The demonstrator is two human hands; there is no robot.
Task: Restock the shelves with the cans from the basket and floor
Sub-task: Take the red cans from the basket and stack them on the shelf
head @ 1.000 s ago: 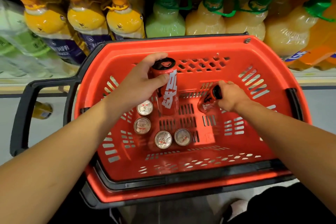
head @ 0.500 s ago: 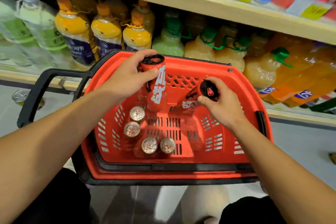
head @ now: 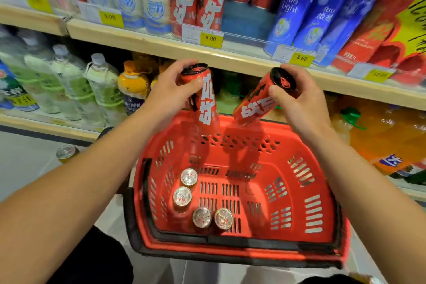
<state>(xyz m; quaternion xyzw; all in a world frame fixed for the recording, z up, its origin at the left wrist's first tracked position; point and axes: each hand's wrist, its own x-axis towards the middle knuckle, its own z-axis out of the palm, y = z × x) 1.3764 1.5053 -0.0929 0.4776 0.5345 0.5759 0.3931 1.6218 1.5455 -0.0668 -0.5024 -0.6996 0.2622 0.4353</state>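
Far left, a lone can (head: 66, 152) stands on the floor beside the bottom shelf, well apart from the basket and waiting its turn.

The left hand (head: 167, 92) is closed around the upper part of a tall red can (head: 202, 101), thumb across the front, the can nearly upright and raised above the basket's far wall. Below it, four short cans (head: 202, 200) with silver tops stand upright in the left part of the red basket (head: 318, 221) (two one behind the other, two side by side nearer the front).

The right hand (head: 302, 99) grips a second tall red can (head: 260, 101) near its dark top, and this one is tilted, its bottom swung toward the other can without quite touching it.

Directly above, the upper shelf (head: 143, 40) carries a row of matching tall red cans (head: 196, 0) behind a yellow price tag (head: 210, 38). Just right of that row, before the blue cans (head: 320, 16), there looks to be an open slot, though blur makes its depth hard to judge.

The step in hand seems to be the carry from basket to shelf. The next move likely calls for lifting both cans over the shelf's front lip, straightening the tilted one, and setting them down upright with labels forward in that slot.
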